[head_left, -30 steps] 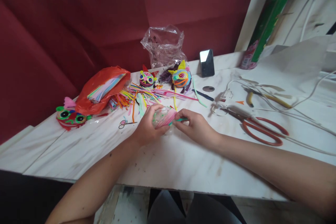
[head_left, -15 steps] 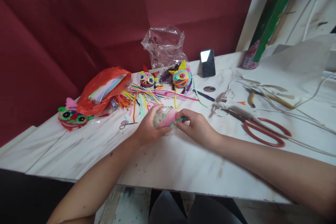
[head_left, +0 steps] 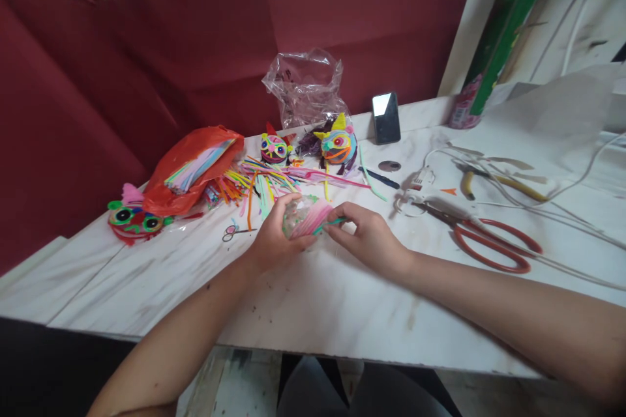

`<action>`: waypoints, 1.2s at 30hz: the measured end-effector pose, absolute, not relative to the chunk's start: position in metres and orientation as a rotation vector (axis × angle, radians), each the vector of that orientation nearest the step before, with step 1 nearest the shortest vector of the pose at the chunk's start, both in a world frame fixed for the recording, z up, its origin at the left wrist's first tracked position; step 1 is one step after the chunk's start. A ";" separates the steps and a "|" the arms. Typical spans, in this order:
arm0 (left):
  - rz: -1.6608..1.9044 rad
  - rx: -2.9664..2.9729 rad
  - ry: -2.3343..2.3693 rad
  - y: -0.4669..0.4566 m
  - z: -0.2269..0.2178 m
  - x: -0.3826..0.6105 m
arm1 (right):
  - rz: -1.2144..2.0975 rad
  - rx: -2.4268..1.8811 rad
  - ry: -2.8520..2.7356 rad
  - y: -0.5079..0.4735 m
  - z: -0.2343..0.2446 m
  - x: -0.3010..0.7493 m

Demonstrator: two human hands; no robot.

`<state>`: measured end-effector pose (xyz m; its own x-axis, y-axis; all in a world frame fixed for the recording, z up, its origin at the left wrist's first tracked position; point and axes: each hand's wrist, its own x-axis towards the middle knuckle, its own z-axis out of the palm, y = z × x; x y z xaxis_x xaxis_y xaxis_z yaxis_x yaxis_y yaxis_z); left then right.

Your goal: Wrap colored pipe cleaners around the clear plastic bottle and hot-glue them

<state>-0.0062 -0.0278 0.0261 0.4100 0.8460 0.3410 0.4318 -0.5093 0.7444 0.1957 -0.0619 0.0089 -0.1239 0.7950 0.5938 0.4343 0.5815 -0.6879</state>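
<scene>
My left hand (head_left: 272,238) cups a small clear ball (head_left: 304,217) partly wound with pink pipe cleaner, just above the white table (head_left: 313,300). My right hand (head_left: 368,234) pinches a teal pipe cleaner (head_left: 328,225) against the ball's right side. Both hands have their fingers closed. A spread of loose coloured pipe cleaners (head_left: 267,182) lies right behind the hands. Two finished pipe-cleaner heads (head_left: 274,147) (head_left: 337,143) stand beyond them.
A red bag of pipe cleaners (head_left: 192,166) and a green-eyed red figure (head_left: 132,218) lie at left. Tiny scissors (head_left: 233,232) sit near my left hand. A glue gun (head_left: 425,195), red-handled shears (head_left: 489,241), pliers (head_left: 499,184), cords, a phone (head_left: 385,117) and a clear bag (head_left: 306,88) are behind and to the right.
The ball has turned slightly in my left hand and my right fingers have shifted a little along the teal strand. The rest of the table is as before.
</scene>
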 end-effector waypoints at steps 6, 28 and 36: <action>0.975 2.096 1.031 -0.028 0.026 -0.006 | 0.363 -0.994 -1.780 -0.061 0.009 0.197; 1.023 2.137 0.985 -0.026 0.018 -0.007 | 0.365 -1.018 -1.798 -0.061 0.008 0.195; 0.969 2.098 1.032 -0.028 0.024 -0.005 | 0.385 -1.018 -1.804 -0.060 0.006 0.194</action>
